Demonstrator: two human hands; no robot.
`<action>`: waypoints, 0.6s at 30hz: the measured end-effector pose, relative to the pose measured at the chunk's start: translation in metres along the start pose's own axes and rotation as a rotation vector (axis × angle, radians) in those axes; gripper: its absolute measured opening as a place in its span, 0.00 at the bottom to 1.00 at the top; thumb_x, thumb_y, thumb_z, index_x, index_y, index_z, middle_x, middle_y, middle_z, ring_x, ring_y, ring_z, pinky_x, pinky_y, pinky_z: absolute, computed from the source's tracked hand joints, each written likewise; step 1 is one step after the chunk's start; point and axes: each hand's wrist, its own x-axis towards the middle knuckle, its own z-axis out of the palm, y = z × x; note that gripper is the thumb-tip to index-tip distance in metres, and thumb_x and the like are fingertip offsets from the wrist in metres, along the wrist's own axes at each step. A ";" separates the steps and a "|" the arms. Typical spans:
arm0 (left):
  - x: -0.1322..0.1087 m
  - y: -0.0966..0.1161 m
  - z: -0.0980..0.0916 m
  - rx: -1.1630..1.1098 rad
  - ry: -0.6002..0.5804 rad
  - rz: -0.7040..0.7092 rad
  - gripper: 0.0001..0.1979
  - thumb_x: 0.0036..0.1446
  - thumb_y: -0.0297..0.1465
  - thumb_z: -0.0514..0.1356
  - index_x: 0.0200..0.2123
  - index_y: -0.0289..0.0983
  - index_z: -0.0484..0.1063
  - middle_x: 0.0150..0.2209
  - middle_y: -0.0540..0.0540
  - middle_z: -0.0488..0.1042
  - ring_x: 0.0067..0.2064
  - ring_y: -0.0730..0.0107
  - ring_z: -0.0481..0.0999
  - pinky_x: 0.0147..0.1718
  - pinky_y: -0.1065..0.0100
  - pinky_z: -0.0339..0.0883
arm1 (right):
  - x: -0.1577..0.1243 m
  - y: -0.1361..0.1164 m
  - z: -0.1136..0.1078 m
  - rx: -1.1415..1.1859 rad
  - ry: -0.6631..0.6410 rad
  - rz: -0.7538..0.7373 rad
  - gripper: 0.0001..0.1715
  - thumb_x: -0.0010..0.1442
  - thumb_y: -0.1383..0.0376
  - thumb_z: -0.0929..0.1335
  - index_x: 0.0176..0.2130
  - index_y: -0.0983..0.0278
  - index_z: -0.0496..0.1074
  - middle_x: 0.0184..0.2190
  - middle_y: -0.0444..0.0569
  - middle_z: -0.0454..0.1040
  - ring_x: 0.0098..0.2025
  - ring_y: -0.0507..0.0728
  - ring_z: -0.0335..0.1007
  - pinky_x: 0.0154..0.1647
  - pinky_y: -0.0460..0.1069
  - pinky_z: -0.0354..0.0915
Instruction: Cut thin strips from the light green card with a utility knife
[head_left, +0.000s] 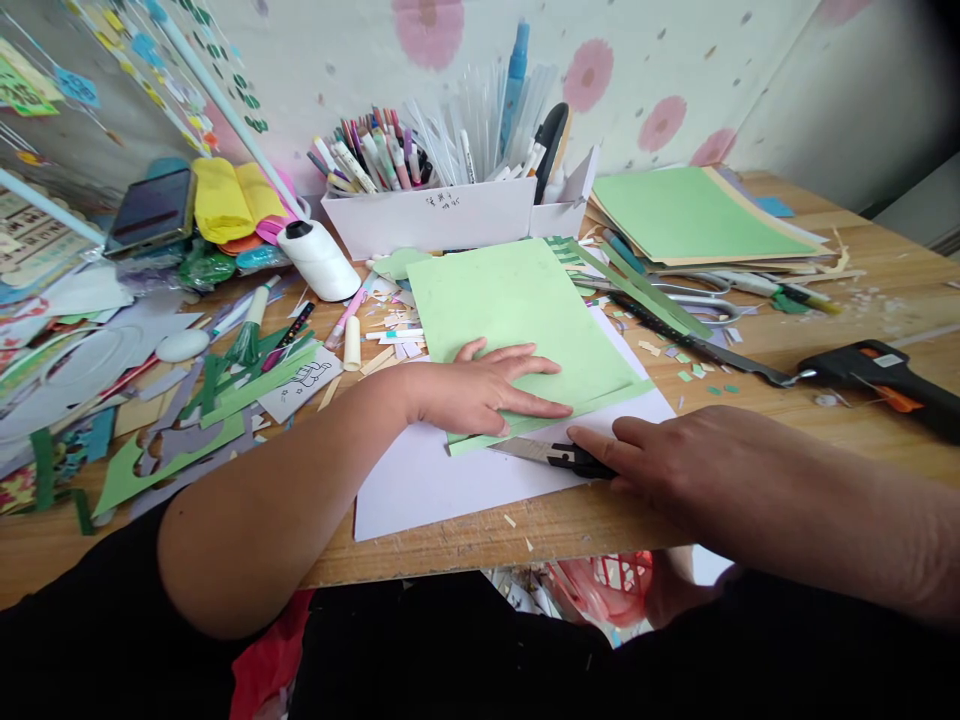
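Note:
My left hand (491,390) lies with spread fingers on a light green sheet of paper (510,300), pressing it down near its front edge. A narrow green strip (540,420) runs along that edge. My right hand (660,455) grips a black utility knife (574,458), its index finger stretched along the handle. The blade points left, close to the strip's front edge and near my left fingers. Beneath the green sheet lies white paper (420,490), reaching almost to the table's front edge. The right palm hides the rear of the knife.
Behind the sheet stands a white box (435,222) of pens. Green paper (697,215) is stacked at the back right, with scissors (697,300) in front. A black glue gun (885,375) lies far right. Paper scraps (172,450) cover the left side beside a white thread spool (319,260).

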 end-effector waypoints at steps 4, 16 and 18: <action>-0.001 0.000 -0.001 0.015 -0.003 0.002 0.35 0.57 0.28 0.54 0.64 0.63 0.52 0.72 0.58 0.36 0.71 0.56 0.28 0.61 0.35 0.26 | 0.005 -0.005 -0.006 -0.006 -0.127 -0.031 0.41 0.45 0.77 0.70 0.58 0.61 0.63 0.37 0.47 0.75 0.32 0.59 0.76 0.28 0.50 0.62; -0.002 -0.001 0.003 -0.023 0.048 0.029 0.34 0.58 0.27 0.57 0.64 0.60 0.55 0.72 0.56 0.39 0.71 0.51 0.31 0.61 0.34 0.27 | 0.021 -0.027 -0.005 0.016 -0.072 -0.115 0.34 0.52 0.71 0.66 0.58 0.59 0.62 0.35 0.44 0.73 0.28 0.60 0.74 0.21 0.50 0.51; -0.003 -0.005 0.007 -0.068 0.100 0.056 0.30 0.59 0.26 0.57 0.62 0.57 0.61 0.71 0.54 0.43 0.71 0.51 0.34 0.61 0.34 0.27 | 0.018 -0.026 -0.001 0.044 -0.006 -0.161 0.35 0.52 0.71 0.66 0.59 0.58 0.61 0.34 0.43 0.72 0.27 0.58 0.73 0.21 0.50 0.50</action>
